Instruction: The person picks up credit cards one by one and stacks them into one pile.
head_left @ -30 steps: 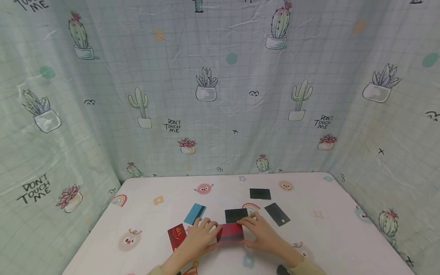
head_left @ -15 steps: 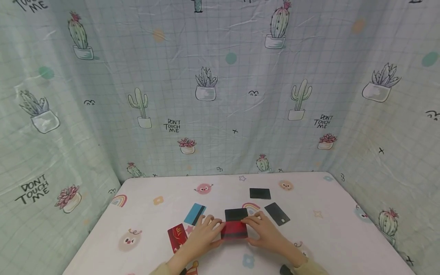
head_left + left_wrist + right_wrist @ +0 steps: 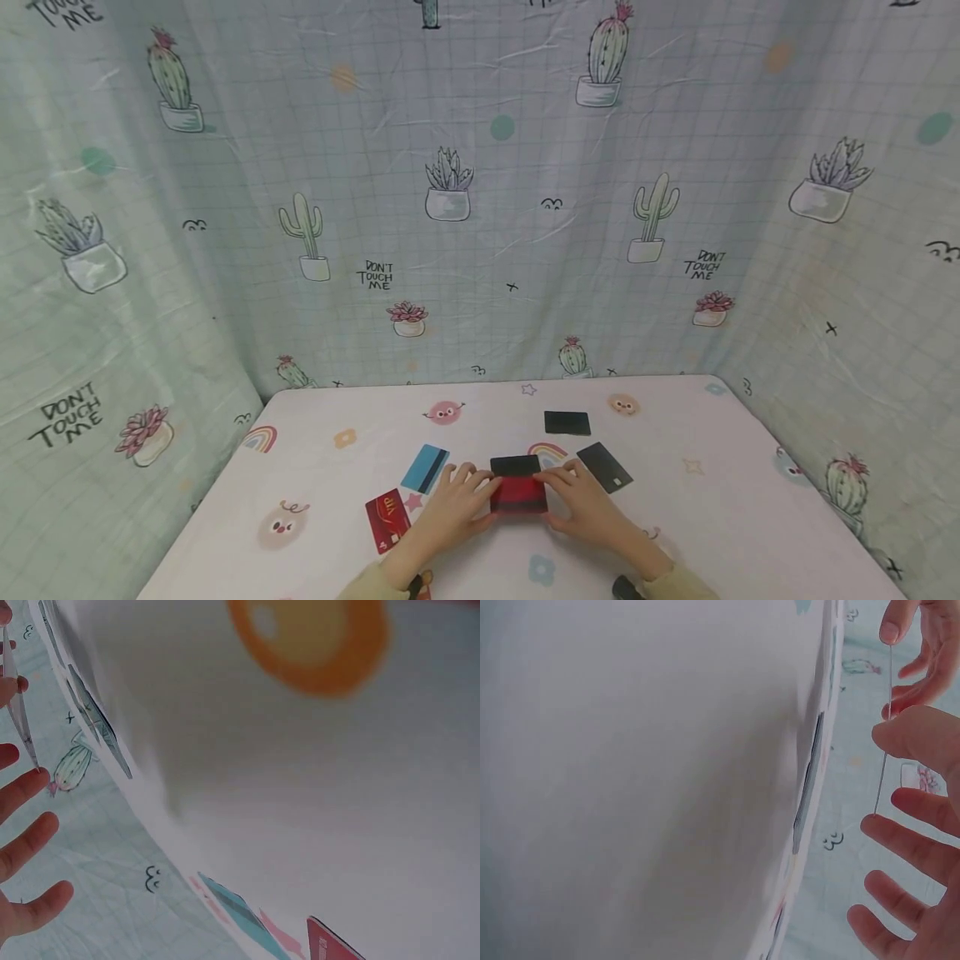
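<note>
Just in front of a black card, a red card with a dark stripe is held up between my two hands. My left hand pinches its left side between fingertips and thumb, while my right hand pinches the right side likewise. The right wrist view gives the red card edge-on, as a thin line above the tabletop, with right-hand fingers spread beside it. In the left wrist view the card is also nearly edge-on at the left border.
Behind lie another black card and a dark grey chip card to the right. A blue striped card and a red VIP card lie by my left arm. A cactus-print cloth encloses the patterned white table.
Both hands have moved right and slightly away with the red card, which now overlaps more of the black card behind it in the head view. The cards on the table have stayed put.
</note>
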A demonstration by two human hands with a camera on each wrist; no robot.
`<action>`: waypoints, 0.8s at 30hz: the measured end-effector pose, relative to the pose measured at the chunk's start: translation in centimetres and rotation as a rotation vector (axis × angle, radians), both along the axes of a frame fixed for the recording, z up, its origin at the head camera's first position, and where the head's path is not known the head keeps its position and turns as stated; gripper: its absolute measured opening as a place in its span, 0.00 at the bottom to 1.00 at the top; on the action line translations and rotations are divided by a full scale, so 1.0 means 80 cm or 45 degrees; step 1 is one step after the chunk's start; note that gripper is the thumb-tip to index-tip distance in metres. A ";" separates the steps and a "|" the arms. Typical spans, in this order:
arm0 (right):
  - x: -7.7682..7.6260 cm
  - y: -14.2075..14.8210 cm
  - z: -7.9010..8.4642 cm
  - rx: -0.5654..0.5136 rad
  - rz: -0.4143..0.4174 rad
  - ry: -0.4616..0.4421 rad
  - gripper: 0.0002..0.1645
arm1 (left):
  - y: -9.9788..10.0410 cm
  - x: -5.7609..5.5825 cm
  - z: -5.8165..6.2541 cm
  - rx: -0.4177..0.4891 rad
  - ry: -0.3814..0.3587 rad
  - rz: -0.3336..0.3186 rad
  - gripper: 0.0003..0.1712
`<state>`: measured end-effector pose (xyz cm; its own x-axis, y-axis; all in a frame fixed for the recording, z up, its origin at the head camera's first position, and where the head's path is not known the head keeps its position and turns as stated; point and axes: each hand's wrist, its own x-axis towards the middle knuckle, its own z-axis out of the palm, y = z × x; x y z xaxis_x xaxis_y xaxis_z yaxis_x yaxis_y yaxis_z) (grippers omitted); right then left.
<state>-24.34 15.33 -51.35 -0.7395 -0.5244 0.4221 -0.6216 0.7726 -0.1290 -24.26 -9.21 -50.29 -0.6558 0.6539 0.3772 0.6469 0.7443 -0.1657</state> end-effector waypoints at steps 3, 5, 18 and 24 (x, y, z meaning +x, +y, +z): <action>-0.003 0.000 -0.002 -0.026 -0.007 0.001 0.31 | 0.004 -0.004 -0.002 0.009 -0.012 0.016 0.30; -0.006 -0.001 -0.003 -0.043 -0.013 -0.001 0.31 | 0.006 -0.006 -0.003 0.013 -0.024 0.029 0.29; -0.020 -0.005 -0.004 -0.121 -0.023 -0.017 0.31 | 0.010 -0.024 -0.007 0.058 -0.016 0.060 0.29; -0.027 -0.006 -0.009 -0.125 -0.027 0.006 0.31 | 0.009 -0.029 -0.008 0.088 -0.037 0.059 0.29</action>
<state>-26.48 14.88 -52.09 -0.7478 -0.4648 0.4740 -0.6061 0.7694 -0.2016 -26.55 -8.49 -50.93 -0.6963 0.5956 0.4006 0.6151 0.7828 -0.0946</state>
